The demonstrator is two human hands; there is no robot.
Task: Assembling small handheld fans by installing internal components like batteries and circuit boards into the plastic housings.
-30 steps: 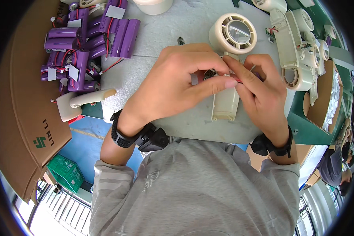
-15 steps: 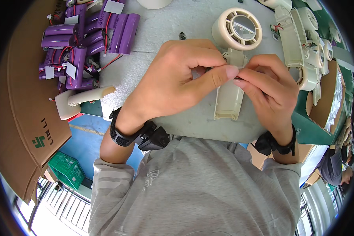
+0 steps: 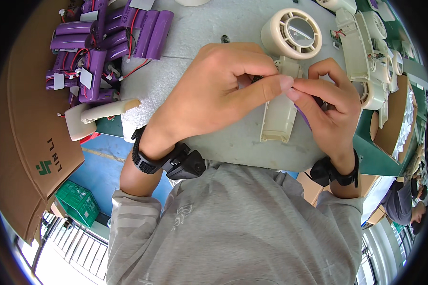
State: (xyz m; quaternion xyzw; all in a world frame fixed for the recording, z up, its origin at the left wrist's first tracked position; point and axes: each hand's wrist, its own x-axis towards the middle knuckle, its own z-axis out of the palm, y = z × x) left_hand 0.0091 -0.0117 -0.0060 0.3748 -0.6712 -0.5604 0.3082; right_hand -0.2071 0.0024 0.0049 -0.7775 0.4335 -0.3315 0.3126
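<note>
My left hand (image 3: pixel 218 90) and my right hand (image 3: pixel 332 107) meet fingertip to fingertip above a cream plastic handle shell (image 3: pixel 277 121), which lies open on the table. Thumb and forefinger are pinched on each side; whatever small part lies between the tips is hidden. Under the right hand's thumb a sliver of a purple battery (image 3: pixel 303 117) shows, its colour matching the cells on the left; most of it is covered by that hand. Attached or close behind the shell's far end sits a round cream fan head (image 3: pixel 297 35) with a slotted ring and shiny centre.
Purple batteries (image 3: pixel 95 71) with red and black leads are heaped at far left, beside a cardboard box (image 3: pixel 38 118). Nearer lie cream curved covers (image 3: pixel 83 118). More cream fan housings (image 3: pixel 354 45) and an open carton (image 3: pixel 399 123) are at right. A small dark piece (image 3: pixel 225 38) lies beyond my left hand.
The fingertips stay pinched together, shifted slightly right. A purple edge now shows beneath my right hand. The right forefinger is more bent and the view has shifted a little.
</note>
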